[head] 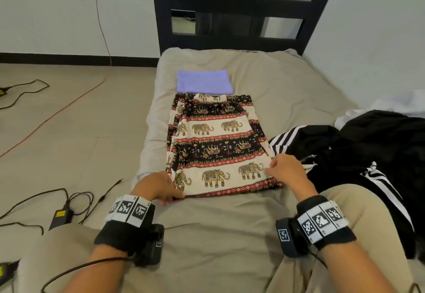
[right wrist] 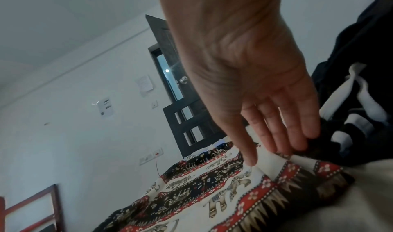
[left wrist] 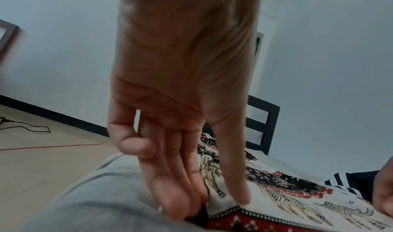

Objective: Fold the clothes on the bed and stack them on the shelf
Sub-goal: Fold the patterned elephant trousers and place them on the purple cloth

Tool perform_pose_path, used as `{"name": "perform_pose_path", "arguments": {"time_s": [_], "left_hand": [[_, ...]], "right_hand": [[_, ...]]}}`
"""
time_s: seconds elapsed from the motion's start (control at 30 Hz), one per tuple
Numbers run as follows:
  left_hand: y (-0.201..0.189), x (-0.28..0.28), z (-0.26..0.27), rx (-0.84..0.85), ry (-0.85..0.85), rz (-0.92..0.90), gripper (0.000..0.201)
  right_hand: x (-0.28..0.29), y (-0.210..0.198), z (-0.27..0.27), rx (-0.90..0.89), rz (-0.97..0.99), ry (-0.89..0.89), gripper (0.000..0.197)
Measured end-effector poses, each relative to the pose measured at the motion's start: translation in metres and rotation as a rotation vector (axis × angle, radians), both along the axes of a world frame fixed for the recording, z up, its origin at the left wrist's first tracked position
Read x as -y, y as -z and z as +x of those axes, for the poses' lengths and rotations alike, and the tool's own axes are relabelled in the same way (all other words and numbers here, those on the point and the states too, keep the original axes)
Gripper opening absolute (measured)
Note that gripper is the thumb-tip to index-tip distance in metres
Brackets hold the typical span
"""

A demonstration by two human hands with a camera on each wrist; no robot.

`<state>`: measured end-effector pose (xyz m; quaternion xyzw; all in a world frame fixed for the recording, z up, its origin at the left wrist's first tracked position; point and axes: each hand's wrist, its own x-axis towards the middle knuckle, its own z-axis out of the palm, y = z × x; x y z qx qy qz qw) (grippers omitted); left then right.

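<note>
The person's left hand (head: 158,187) pinches the near left corner of the cream, black and red elephant-print cloth (head: 216,145), thumb on top. The right hand (head: 287,168) pinches its near right corner. It lies flat on the beige sheeted bed (head: 287,85), just before a folded lilac cloth (head: 203,81), beside a black white-striped garment (head: 345,145).

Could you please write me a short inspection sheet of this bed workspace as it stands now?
Surface: bed with beige sheet, wrinkled.
Job's things: elephant-print garment spread flat; folded lilac cloth beyond it; unfolded black striped clothes to the right.
Clutter: white fabric at the right edge.
Grippers: left hand and right hand pinch the garment's near corners.
Cables: red cable and black leads with adapter on the floor.
Surroundings: dark headboard, white walls.
</note>
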<state>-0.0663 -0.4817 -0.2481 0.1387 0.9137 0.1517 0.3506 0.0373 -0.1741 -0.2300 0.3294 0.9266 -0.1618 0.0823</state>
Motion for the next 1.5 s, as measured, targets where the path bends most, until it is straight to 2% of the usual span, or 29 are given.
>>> {"name": "perform_pose_path", "arguments": {"time_s": [0.07,0.17,0.3,0.43,0.6,0.73,0.8,0.97,1.23,1.3,1.4,1.5], "left_hand": [[0.003,0.001,0.001,-0.044,-0.051,0.001,0.032],[0.008,0.002,0.004,-0.097,-0.088,0.027,0.022],[0.010,0.007,0.002,-0.057,-0.123,0.082,0.017],[0.009,0.012,-0.002,-0.007,-0.132,0.056,0.017],[0.008,0.019,-0.006,-0.037,-0.088,-0.054,0.025],[0.002,0.017,-0.005,0.072,-0.106,0.007,0.016],[0.001,0.016,-0.001,0.116,-0.094,0.029,0.019],[0.010,0.012,0.004,-0.031,-0.064,-0.053,0.016],[-0.002,0.025,-0.006,0.012,-0.064,-0.167,0.011],[-0.003,0.024,-0.008,0.032,-0.033,-0.169,0.011],[-0.005,0.022,-0.010,0.050,-0.009,-0.119,0.013],[-0.003,0.026,-0.019,-0.019,-0.097,0.015,0.017]], "right_hand": [[-0.002,0.001,-0.002,0.069,0.021,-0.003,0.029],[-0.004,0.006,-0.006,0.145,0.049,-0.003,0.037],[-0.006,0.014,-0.007,0.144,0.055,0.020,0.040],[-0.007,0.018,-0.009,0.205,0.052,0.010,0.042],[-0.017,0.017,-0.007,0.241,0.042,0.089,0.044],[-0.019,0.018,-0.010,0.273,-0.018,0.097,0.049],[-0.020,0.016,-0.012,0.327,-0.075,0.080,0.052],[-0.019,0.012,-0.011,0.455,-0.113,0.062,0.043],[-0.025,0.018,-0.008,0.477,0.038,0.075,0.031],[-0.024,0.019,-0.009,0.485,0.049,0.062,0.034],[-0.026,0.019,-0.013,0.451,0.041,0.063,0.038],[-0.032,0.015,-0.019,0.353,0.061,0.068,0.036]]}}
